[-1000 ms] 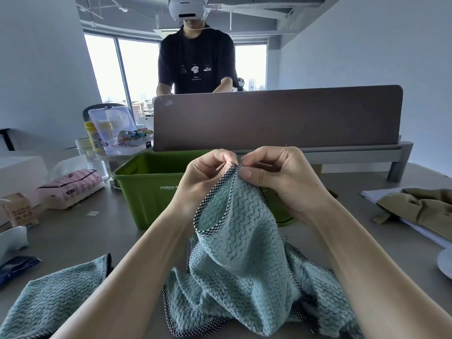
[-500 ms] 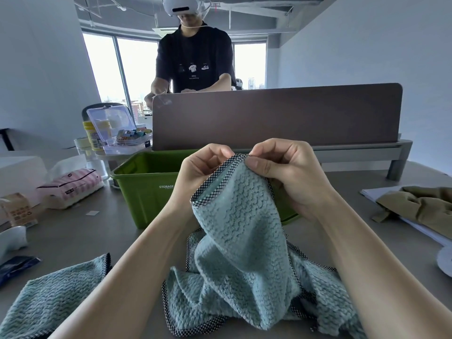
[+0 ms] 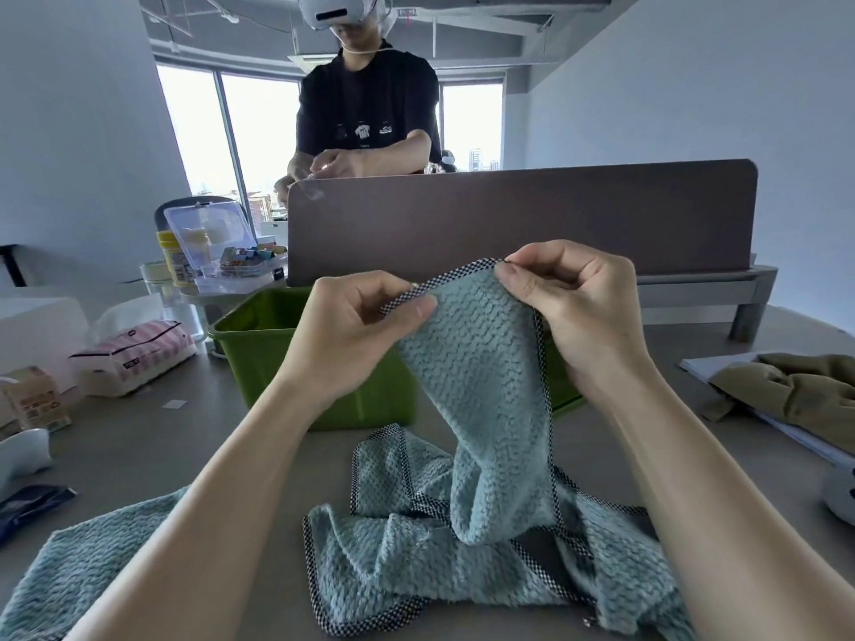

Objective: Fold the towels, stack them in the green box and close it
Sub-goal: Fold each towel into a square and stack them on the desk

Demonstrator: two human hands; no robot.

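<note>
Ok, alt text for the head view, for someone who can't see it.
Left hand and right hand pinch the top hem of a teal towel, its lower part crumpled on the table. A green box stands open behind it; a second towel lies lower left.

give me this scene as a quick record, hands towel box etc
left hand: pinches the held towel's checked hem
right hand: pinches the same hem at its corner
held towel: top edge lifted, rest crumpled on the table
green box: open on top, behind the held towel
second towel: lies on the table, near left
</note>
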